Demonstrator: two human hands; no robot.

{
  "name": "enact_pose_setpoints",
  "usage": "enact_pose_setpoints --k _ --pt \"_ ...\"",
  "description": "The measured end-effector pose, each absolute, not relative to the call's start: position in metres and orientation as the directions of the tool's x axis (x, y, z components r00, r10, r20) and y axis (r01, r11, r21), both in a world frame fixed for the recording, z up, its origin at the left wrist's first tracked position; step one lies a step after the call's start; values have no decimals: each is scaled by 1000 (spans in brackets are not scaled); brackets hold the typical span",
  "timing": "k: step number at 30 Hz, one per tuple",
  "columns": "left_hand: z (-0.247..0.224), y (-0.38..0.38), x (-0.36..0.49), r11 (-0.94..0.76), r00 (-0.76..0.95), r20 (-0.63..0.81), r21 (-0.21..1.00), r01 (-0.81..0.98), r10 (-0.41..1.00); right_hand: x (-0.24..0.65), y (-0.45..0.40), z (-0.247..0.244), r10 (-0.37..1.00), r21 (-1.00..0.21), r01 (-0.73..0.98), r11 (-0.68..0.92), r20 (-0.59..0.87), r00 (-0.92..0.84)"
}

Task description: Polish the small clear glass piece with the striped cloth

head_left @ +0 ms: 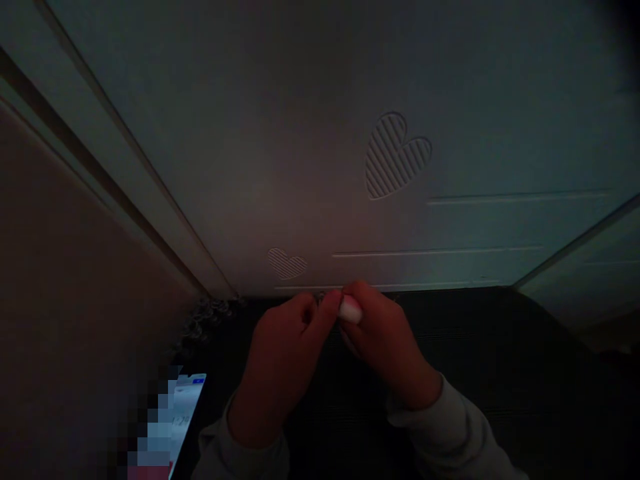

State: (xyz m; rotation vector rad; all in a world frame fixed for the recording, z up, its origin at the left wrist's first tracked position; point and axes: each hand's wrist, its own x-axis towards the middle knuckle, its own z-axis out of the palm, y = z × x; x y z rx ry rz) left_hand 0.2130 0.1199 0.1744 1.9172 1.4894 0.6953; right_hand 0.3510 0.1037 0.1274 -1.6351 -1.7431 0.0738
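White panel [320, 133] grooved with hearts [399, 160] stands just beyond the person. Before its lower edge, the right hand [383, 337] pinches a small white item [351, 309], too dim to identify; the left hand [283, 357], curled, touches there, its own grip unclear. A lit screen [185, 407] glows lower left.

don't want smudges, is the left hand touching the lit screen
Apart: the head view shows a dark gap between the left hand and the lit screen.
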Motion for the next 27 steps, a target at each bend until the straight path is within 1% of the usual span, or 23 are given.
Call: enact_pose_setpoints --k 5,9,13,15,19,23,25,27 --pt "172 120 208 -291 323 80 669 684 943 354 104 127 931 -565 805 184 362 41" --pt "174 121 206 -422 426 153 622 659 892 358 103 130 954 -595 776 212 297 -32" --pt "176 118 207 -503 514 177 612 610 839 364 102 135 970 -638 734 232 207 -128" --pt "176 116 209 -524 541 181 614 591 822 366 102 136 976 -641 736 216 173 -135" --pt "176 112 212 -555 530 252 619 556 810 365 102 136 979 -661 733 159 204 -29" --pt "173 111 210 -611 532 346 632 477 773 362 103 135 974 -780 620 81 193 115" --pt "171 111 209 -620 524 370 638 457 767 362 104 136 964 -844 524 109 218 151" --pt "171 112 208 -621 510 386 639 453 769 364 104 138 950 -881 442 167 264 169"
